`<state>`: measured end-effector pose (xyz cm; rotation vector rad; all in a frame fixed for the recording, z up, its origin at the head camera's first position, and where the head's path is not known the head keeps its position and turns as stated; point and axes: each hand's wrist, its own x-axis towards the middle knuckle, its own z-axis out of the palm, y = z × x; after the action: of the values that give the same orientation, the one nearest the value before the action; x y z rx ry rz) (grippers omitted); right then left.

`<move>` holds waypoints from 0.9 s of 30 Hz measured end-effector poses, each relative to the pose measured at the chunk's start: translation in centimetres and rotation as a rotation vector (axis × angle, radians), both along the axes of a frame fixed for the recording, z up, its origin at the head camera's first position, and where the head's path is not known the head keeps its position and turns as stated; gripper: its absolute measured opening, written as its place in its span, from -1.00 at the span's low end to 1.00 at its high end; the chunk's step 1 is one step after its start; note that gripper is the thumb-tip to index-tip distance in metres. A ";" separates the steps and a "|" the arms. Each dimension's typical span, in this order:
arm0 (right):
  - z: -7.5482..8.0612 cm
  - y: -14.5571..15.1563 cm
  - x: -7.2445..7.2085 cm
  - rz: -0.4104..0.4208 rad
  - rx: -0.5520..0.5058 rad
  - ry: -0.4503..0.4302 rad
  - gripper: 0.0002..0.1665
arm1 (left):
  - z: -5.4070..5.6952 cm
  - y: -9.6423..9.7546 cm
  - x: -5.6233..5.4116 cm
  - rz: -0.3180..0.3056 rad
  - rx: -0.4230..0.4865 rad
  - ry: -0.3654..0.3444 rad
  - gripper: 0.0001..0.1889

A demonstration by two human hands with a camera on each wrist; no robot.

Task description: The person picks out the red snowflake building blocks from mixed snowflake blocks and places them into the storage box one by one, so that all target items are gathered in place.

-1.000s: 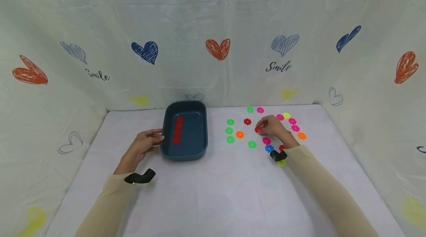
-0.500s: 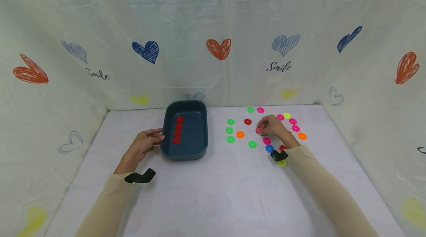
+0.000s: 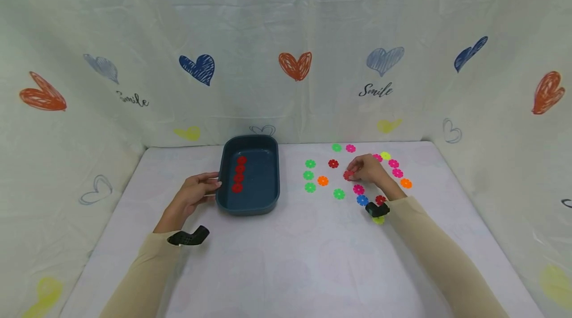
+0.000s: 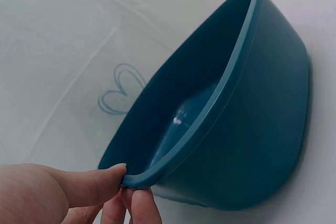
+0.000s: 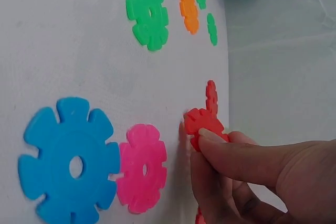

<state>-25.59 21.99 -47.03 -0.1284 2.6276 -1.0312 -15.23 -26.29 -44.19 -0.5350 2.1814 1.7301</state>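
My left hand (image 3: pixel 195 192) pinches the left rim of a dark blue-teal basin (image 3: pixel 267 205), thumb on top and fingers below, as the left wrist view shows. In the basin lie several red notched discs (image 3: pixel 239 169) in a column. Over on the right, my right hand (image 3: pixel 367 168) pinches a red notched disc (image 5: pixel 202 124) between thumb and fingers, tilted just above the table. A second red disc (image 3: pixel 333 163) lies to its left. A pink disc (image 5: pixel 142 169) and a blue disc (image 5: pixel 71 161) lie nearby.
Several green discs (image 3: pixel 308 175) and an orange disc (image 3: pixel 322 180) lie between basin and right hand. More pink discs (image 3: pixel 393 163), a yellow disc (image 3: pixel 386 156) and an orange one sit beyond the right wrist. A white heart-printed curtain (image 3: pixel 330 109) rises behind the table.
In my right fingers the red disc has tilted a little and the hand has shifted very slightly right. My left hand keeps its place on the basin rim.
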 end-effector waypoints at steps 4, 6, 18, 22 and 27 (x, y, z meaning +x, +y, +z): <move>0.2 -0.3 0.1 -0.017 -0.017 0.030 -0.76 | -0.2 -0.1 -0.1 0.000 0.001 -0.002 -0.39; 0.4 -0.6 0.1 -0.019 -0.030 0.053 -0.76 | -0.2 -0.1 -0.1 -0.002 0.000 -0.002 -0.39; 2.3 -3.2 0.9 -0.016 -0.134 0.114 -0.71 | -0.3 -0.1 -0.2 0.005 -0.001 0.000 -0.39; 2.6 -4.1 1.0 0.011 -0.167 0.136 -0.72 | -0.3 -0.1 -0.2 -0.003 -0.003 0.002 -0.39; 3.2 -5.7 1.3 0.040 -0.213 0.133 -0.74 | -0.2 0.0 -0.1 0.002 -0.007 -0.006 -0.40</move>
<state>-24.27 16.28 -43.80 -0.3060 2.6118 -1.3291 -15.38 -26.33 -44.41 -0.5435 2.1840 1.7210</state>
